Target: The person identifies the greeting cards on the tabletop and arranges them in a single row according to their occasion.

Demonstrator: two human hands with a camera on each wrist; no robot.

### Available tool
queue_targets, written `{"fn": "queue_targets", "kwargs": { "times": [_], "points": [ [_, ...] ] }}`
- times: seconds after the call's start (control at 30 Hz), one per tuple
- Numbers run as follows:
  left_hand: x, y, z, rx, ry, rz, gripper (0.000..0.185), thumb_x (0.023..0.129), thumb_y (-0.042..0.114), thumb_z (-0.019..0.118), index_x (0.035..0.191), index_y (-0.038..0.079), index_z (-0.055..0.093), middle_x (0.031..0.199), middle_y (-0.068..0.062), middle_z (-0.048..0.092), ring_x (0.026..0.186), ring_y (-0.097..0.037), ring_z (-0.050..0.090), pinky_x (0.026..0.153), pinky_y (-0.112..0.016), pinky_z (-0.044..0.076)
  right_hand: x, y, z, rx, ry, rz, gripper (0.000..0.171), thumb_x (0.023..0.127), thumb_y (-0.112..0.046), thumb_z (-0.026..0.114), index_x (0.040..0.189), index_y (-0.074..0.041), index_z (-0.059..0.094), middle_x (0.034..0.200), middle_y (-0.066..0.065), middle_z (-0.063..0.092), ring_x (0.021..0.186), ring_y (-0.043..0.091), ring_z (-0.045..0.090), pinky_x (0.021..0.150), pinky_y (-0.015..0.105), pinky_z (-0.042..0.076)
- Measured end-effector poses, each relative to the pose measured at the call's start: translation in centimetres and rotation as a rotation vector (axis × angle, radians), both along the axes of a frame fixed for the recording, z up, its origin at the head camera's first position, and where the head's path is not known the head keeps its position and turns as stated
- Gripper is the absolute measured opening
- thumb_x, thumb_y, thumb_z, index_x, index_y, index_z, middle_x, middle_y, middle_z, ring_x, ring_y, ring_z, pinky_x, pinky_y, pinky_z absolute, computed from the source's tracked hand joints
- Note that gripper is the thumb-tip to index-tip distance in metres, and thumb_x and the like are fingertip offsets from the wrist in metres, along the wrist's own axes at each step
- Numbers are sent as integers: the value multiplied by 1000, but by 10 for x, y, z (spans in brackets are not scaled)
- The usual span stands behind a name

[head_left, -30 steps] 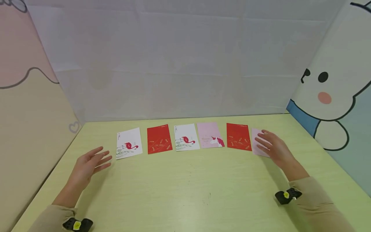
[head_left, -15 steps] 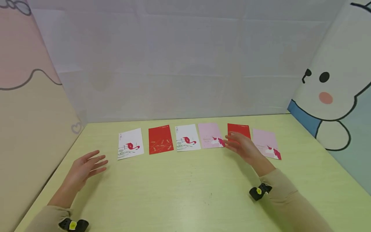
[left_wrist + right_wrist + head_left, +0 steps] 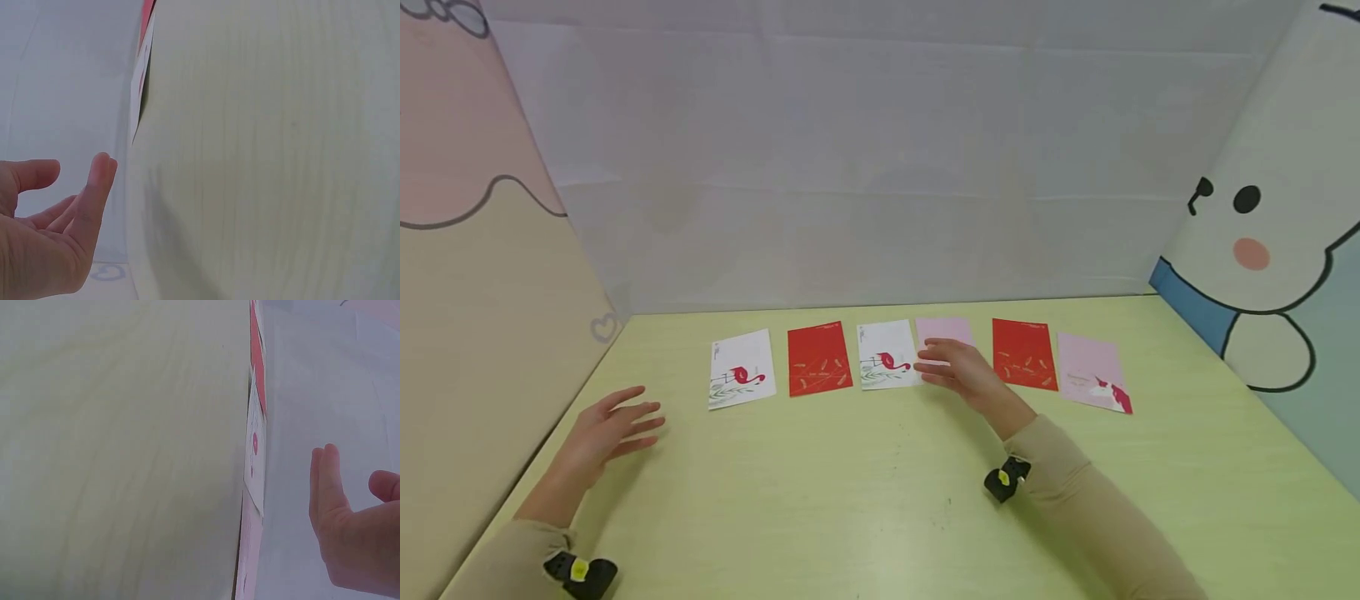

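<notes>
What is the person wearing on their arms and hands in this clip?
Both arms wear long beige sleeves. The left sleeve and right sleeve each carry a small black device with a yellow spot at the wrist, left device and right device. The left hand and right hand are bare: no gloves or rings visible.

pale green table (image 3: 880, 517), six cards (image 3: 819, 359) in a row across it

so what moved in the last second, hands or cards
The right hand swept left along the row, from the far-right pink card to over the middle pink card, taking hold of nothing. The left hand drifted slightly nearer. All six cards stayed put.
</notes>
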State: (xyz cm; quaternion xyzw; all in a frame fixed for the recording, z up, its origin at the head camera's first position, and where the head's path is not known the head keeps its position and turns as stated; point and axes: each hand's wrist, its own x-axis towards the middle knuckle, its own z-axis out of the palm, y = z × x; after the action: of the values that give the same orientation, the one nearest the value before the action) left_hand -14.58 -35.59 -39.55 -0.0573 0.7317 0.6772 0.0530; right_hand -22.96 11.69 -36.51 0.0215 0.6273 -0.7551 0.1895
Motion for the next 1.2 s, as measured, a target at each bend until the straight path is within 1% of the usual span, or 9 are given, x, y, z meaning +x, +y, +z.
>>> {"fn": "queue_targets", "kwargs": {
  "times": [0.1, 0.27, 0.4, 0.53, 0.73, 0.9, 1.03, 1.1, 1.2],
  "points": [
    [-2, -4, 0, -24, -6, -10, 76, 86, 22, 58, 137, -8, 9, 94, 12, 58, 84, -11, 61, 71, -34, 50, -3, -12, -1, 6, -1, 13, 43, 93, -11, 43, 131, 5, 31, 127, 24, 39, 108, 32, 49, 80, 30, 45],
    [-11, -20, -14, 6, -27, -10, 89, 78, 31, 66, 137, -5, 11, 90, 13, 62, 81, -9, 62, 68, -32, 50, -8, -34, -2, 27, -10, 22, 44, 91, -13, 47, 130, 4, 35, 124, 23, 43, 103, 29, 53, 79, 30, 46],
    [-19, -27, -22, 24, -23, 1, 89, 75, 32, 69, 137, -4, 14, 89, 10, 63, 79, -10, 62, 66, -33, 51, -11, -54, -3, 43, -6, 33, 43, 90, -12, 50, 128, 4, 38, 119, 23, 47, 99, 27, 56, 78, 30, 47],
    [-25, -26, -21, -26, -33, 6, 87, 77, 31, 67, 136, -6, 15, 87, 11, 62, 78, -8, 62, 66, -33, 51, -14, -74, -4, 76, 14, 57, 40, 90, -11, 50, 125, 5, 41, 117, 24, 49, 100, 29, 55, 78, 32, 47],
    [-38, -21, -21, -102, -52, 5, 77, 83, 27, 61, 136, -7, 15, 86, 13, 60, 77, -7, 62, 67, -33, 51, -16, -104, -6, 131, 4, 80, 36, 89, -13, 51, 122, 2, 47, 116, 22, 51, 105, 34, 50, 85, 38, 43],
    [-48, -13, -25, -146, -45, 20, 78, 82, 27, 63, 136, -6, 17, 92, 6, 58, 77, -7, 62, 67, -35, 51, -18, -128, -9, 154, -8, 54, 35, 86, -14, 57, 117, 0, 52, 107, 15, 55, 98, 30, 54, 82, 34, 45],
    [-52, -2, -23, -155, -50, 6, 78, 82, 29, 63, 136, -7, 19, 97, -1, 58, 77, -8, 62, 68, -35, 50, -18, -144, -11, 173, 6, 67, 35, 86, -16, 56, 118, -1, 53, 103, 7, 56, 96, 25, 56, 79, 31, 47],
    [-51, 6, -18, -145, -66, -7, 79, 81, 30, 63, 135, -8, 19, 94, 0, 60, 76, -9, 62, 68, -34, 51, -16, -151, -13, 187, 19, 77, 34, 87, -16, 56, 117, -1, 53, 102, 6, 57, 94, 23, 57, 79, 30, 47],
    [-46, 20, -6, -140, -72, -34, 76, 83, 27, 62, 133, -12, 19, 92, -3, 61, 75, -13, 63, 66, -33, 51, -13, -162, -15, 196, 23, 85, 34, 86, -17, 56, 117, -2, 54, 100, 5, 58, 89, 22, 59, 77, 30, 47]
  ]
}}
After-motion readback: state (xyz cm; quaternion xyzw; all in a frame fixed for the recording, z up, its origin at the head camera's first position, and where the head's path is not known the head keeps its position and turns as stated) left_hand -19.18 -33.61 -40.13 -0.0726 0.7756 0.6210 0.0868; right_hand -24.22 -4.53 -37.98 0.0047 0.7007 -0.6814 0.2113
